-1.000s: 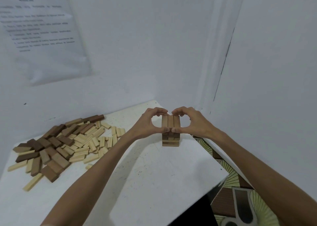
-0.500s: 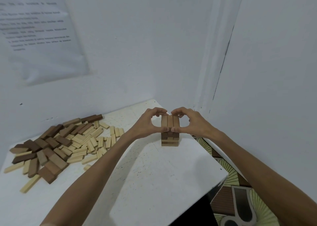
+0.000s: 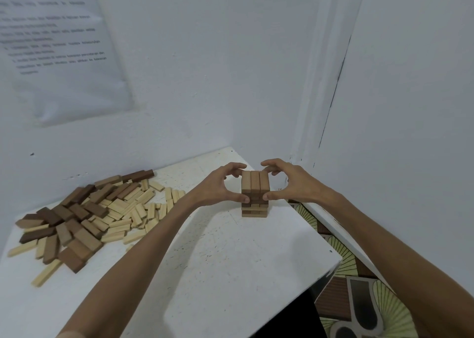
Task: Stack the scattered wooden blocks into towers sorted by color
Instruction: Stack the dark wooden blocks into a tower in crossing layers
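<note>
Status: early. One tower (image 3: 254, 196) is standing on the table (image 3: 218, 273), a few courses high, three blocks per course, with the courses crossing. The top course is reading mid-brown. A lower course is looking darker; can't tell if that's colour or shadow.

Left hand (image 3: 218, 187) and right hand (image 3: 291, 183) are both clamping the tower from its two sides. Thumbs (image 3: 243, 198) are pressing the near face below the top course, and fingers (image 3: 237, 166) are curling over the far top edge. My read: they're squaring the courses, not placing a block. Neither hand is carrying a loose one.

Left to do: nearly everything. The pile (image 3: 89, 214) is lying well to the tower's left on the same table, unsorted, with pale, mid-brown and dark-brown blocks overlapping. Pale ones are making up most of the side nearest the tower; the browns are mostly on the far side. No pale tower or dark tower is showing anywhere around this one. Judging by pile size, the tower is holding only a small share of the browns.

A printed sheet (image 3: 59, 55) is hanging on the wall, up and left of the tower, text too blurred to read.
</note>
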Available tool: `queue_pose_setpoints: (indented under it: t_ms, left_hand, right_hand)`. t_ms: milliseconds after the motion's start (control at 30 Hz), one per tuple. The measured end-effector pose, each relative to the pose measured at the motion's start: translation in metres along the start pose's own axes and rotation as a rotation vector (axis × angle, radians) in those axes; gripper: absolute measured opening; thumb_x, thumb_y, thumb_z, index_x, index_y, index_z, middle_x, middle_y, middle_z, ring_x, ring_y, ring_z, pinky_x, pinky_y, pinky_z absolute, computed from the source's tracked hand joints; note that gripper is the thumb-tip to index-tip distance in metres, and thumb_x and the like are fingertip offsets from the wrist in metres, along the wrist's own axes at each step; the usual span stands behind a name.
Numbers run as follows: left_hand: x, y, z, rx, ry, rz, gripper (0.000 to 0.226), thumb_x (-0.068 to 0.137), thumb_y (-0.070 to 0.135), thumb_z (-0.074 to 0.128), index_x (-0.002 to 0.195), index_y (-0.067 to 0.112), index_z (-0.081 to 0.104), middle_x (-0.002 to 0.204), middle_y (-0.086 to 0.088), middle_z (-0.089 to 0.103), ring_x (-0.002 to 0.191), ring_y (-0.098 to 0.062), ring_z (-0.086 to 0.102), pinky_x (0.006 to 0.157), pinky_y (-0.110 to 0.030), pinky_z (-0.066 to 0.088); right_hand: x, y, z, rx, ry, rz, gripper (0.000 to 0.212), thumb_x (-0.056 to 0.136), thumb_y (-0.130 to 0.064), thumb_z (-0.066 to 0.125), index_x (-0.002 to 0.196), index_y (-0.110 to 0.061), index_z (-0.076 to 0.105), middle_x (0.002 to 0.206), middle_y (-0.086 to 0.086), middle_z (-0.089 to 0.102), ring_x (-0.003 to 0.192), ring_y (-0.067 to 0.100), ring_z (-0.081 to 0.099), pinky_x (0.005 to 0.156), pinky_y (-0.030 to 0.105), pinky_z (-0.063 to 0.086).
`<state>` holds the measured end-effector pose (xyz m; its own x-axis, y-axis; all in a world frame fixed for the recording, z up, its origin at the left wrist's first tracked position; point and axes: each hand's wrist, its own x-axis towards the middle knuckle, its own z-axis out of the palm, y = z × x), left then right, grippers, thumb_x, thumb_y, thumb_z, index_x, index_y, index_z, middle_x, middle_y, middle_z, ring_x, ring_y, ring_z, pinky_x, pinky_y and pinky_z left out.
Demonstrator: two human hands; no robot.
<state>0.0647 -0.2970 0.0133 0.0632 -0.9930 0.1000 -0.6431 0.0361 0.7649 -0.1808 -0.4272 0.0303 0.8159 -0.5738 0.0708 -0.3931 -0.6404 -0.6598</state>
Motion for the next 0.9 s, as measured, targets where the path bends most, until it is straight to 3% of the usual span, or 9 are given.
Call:
queue_pose_setpoints:
  t_ms: [233, 400, 767, 900]
  left_hand:
    - [-0.0023, -0.0031, 0.0065, -0.02, 0.054, 0.01, 0.084, 0.068, 0.037, 0.097, 0.141, 0.033, 0.055, 0.125, 0.015, 0.067, 0.123, 0.001, 0.056, 0.1, -0.013, 0.035]
    - [-0.0025, -0.0048, 0.005, -0.012, 0.058, 0.006, 0.084, 0.068, 0.037, 0.097, 0.141, 0.033, 0.055, 0.125, 0.016, 0.067, 0.124, 0.002, 0.056, 0.101, -0.016, 0.036]
    - [-0.0033, -0.0039, 0.0056, -0.005, 0.065, 0.0, 0.084, 0.069, 0.036, 0.097, 0.141, 0.032, 0.055, 0.124, 0.018, 0.068, 0.123, 0.003, 0.056, 0.101, -0.017, 0.036]
    - [-0.0031, -0.0029, 0.0055, -0.002, 0.068, 0.0, 0.084, 0.068, 0.038, 0.097, 0.141, 0.032, 0.055, 0.124, 0.019, 0.068, 0.122, 0.004, 0.056, 0.1, -0.017, 0.036]
  right_hand:
    - [-0.0019, 0.0035, 0.0009, 0.011, 0.004, 0.011, 0.086, 0.075, -0.049, 0.088, 0.147, -0.037, 0.043, 0.134, -0.017, 0.06, 0.123, 0.004, 0.051, 0.091, 0.018, 0.036]
    - [-0.0015, 0.0031, 0.0024, 0.015, 0.004, 0.012, 0.086, 0.074, -0.05, 0.089, 0.147, -0.037, 0.044, 0.133, -0.02, 0.06, 0.121, -0.001, 0.052, 0.091, 0.011, 0.034]
    - [-0.0008, 0.0016, 0.003, -0.012, 0.006, 0.003, 0.083, 0.075, -0.049, 0.088, 0.145, -0.038, 0.045, 0.132, -0.02, 0.06, 0.117, -0.007, 0.051, 0.089, 0.008, 0.033]
    - [-0.0006, 0.0009, 0.0029, -0.035, 0.0, -0.008, 0.084, 0.075, -0.049, 0.088, 0.146, -0.036, 0.044, 0.133, -0.018, 0.06, 0.12, 0.002, 0.053, 0.091, 0.01, 0.034]
